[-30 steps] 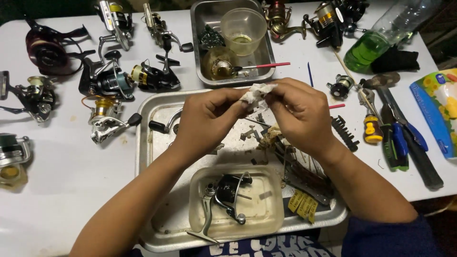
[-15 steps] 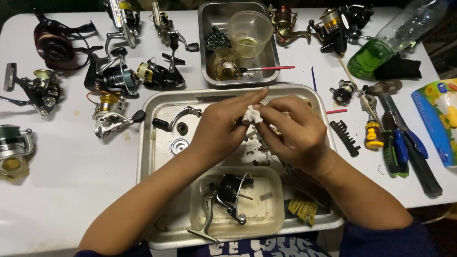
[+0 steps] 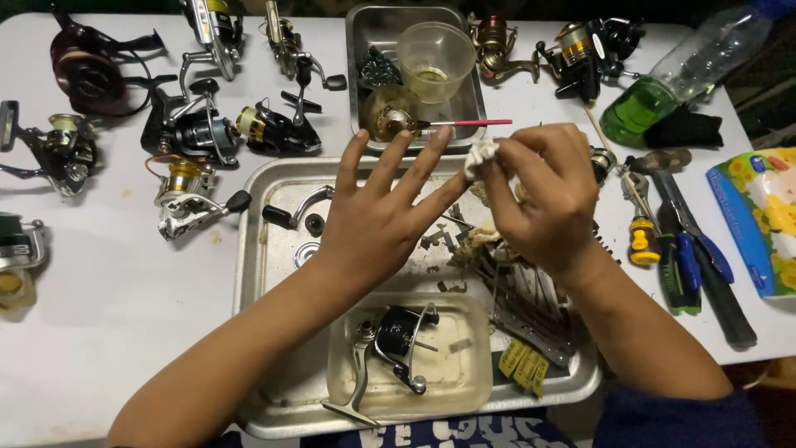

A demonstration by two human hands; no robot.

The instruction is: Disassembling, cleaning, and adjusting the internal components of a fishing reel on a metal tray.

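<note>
My left hand (image 3: 377, 216) hovers flat over a large steel tray (image 3: 257, 249), fingers spread wide and holding nothing. My right hand (image 3: 543, 195) pinches a small white crumpled tissue (image 3: 479, 158) and presses it against the tip of my left forefinger. Beneath both hands the tray holds small reel parts, a crank handle (image 3: 292, 209) and a dirty rag. A clear plastic tub (image 3: 460, 373) at the tray's near end contains a dismantled fishing reel body (image 3: 394, 336).
Several fishing reels (image 3: 195, 133) lie on the white table at the left and back. A smaller steel tray (image 3: 369, 33) at the back holds a plastic cup and a red brush. Pliers and screwdrivers (image 3: 688, 249), a green bottle (image 3: 655, 91) and a colourful packet lie right.
My left hand has let go of the tissue and spread its fingers open. My right hand now holds the tissue alone and wipes the left fingertip.
</note>
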